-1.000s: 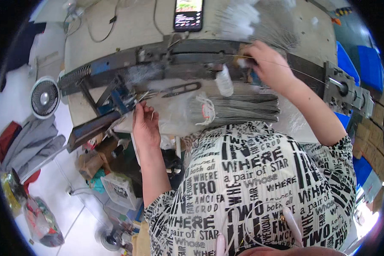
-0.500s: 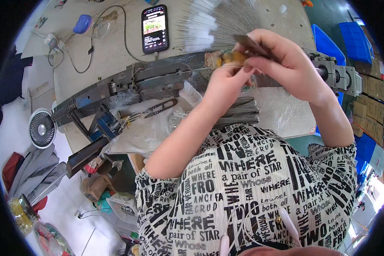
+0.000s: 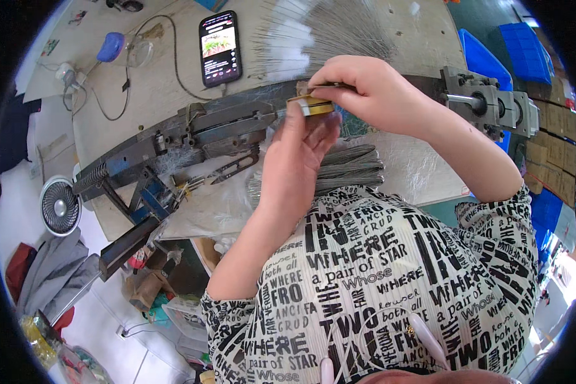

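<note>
Over the metal bar of the bench fixture [image 3: 237, 121], my left hand [image 3: 297, 144] holds a small gold-yellow block [image 3: 319, 107] with a pale shiny end. Its thumb lies against the block's left end, and the fingers curl below it, partly in shadow. My right hand [image 3: 371, 89] comes in from the right and pinches a thin dark flat strip [image 3: 333, 86], seen nearly edge-on just above the block. Whether strip and block touch I cannot tell. Long thin wires [image 3: 339, 38] fan out on the table beyond my hands.
A bundle of grey wires [image 3: 352, 168] lies close to my body. A phone [image 3: 221, 48] with a lit screen and cable lies at the back. Open scissor-like snips [image 3: 233, 168] lie left of my left hand. Metal shaft blocks [image 3: 489, 102] stand right, with blue bins [image 3: 525, 51] beyond.
My hands have moved left. The strip has turned from showing its flat face to nearly edge-on. My left hand has rolled, with its thumb now raised against the yellow block.
</note>
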{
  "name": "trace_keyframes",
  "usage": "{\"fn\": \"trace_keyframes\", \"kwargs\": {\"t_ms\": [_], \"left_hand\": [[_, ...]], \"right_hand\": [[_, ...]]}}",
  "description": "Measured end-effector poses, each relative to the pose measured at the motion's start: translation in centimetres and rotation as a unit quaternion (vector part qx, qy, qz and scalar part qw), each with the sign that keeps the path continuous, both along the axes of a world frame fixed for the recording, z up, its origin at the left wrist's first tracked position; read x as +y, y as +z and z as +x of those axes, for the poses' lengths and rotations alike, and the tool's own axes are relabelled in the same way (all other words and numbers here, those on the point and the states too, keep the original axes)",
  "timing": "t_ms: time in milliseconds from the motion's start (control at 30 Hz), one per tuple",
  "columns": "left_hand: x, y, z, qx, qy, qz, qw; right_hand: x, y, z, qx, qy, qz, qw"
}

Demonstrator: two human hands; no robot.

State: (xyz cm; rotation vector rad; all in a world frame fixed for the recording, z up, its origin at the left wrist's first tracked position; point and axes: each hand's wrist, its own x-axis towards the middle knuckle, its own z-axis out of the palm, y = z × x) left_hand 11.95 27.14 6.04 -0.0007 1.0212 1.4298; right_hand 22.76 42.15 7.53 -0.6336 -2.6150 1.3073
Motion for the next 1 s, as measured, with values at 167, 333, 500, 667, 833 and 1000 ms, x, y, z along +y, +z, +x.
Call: {"fn": "trace_keyframes", "kwargs": {"t_ms": [167,333,500,667,833,1000], "left_hand": [[0.3,-0.3,-0.9,-0.190,0.052,0.110,0.974],[0.3,-0.3,-0.8,-0.207,0.073,0.115,0.969],[0.3,0.1,-0.9,-0.211,0.059,0.119,0.968],[0.5,0.2,-0.8,-0.199,0.066,0.112,0.971],[0.5,0.1,-0.8,-0.192,0.082,0.107,0.972],[0.4,0.2,-0.8,-0.183,0.082,0.100,0.974]], "right_hand": [[0.1,2.4,0.7,0.019,-0.042,-0.020,0.999],[-1.7,2.7,1.9,0.110,-0.025,0.255,0.960],[-1.6,2.1,1.8,0.061,0.008,0.387,0.920],[-0.6,1.9,3.0,0.045,0.013,0.421,0.906],[-1.0,1.5,2.0,0.077,0.003,0.437,0.896],[-0.9,2.0,2.3,0.093,0.028,0.420,0.902]]}}
